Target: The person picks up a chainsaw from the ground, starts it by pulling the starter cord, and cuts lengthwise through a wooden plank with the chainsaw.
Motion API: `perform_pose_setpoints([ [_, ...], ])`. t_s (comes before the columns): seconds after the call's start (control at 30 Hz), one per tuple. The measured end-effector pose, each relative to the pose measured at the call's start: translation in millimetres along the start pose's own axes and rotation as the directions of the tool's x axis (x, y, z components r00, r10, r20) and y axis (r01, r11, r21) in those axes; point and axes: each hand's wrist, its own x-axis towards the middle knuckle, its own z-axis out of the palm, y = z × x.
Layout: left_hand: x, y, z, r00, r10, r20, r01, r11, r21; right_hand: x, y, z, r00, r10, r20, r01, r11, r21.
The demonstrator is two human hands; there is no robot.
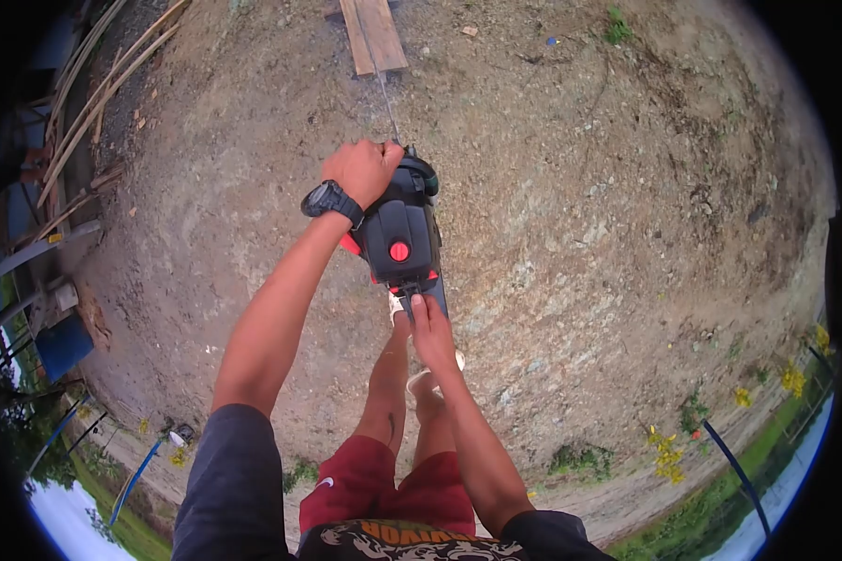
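A black and red chainsaw [398, 229] hangs over the dirt in front of my legs, its thin bar pointing away from me. My left hand [363, 170], with a black watch on the wrist, is wrapped round the front handle. Around the rear handle my right hand [430, 327] is closed. Beyond the saw, a wooden board [374, 37] lies at the top of the view, and the bar's far end lines up with it. Whether the bar touches the board I cannot tell.
Long wooden strips [98, 107] lie at the upper left. A blue object [64, 346] is at the left edge. Blue posts [734, 472] and yellow-flowered plants [666, 455] stand toward the lower right. The ground is rough dirt.
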Motion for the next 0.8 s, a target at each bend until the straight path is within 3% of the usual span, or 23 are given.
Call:
perform_pose_setpoints([
  [0.43, 30, -7, -10, 0.999, 0.035, 0.032, -0.034, 0.999, -0.035, 19, -23, 4, 1.0, -0.023, 0.016, 0.023, 0.999, 0.037],
  [0.63, 32, -4, -15, 0.999, 0.024, 0.031, -0.024, 1.0, 0.01, 26, -15, 9, 0.999, -0.048, -0.019, 0.048, 0.999, 0.001],
  [0.8, 46, -8, -14, 1.0, 0.023, 0.01, -0.022, 0.998, -0.059, 32, -31, 6, 0.999, -0.044, -0.023, 0.042, 0.997, -0.066],
])
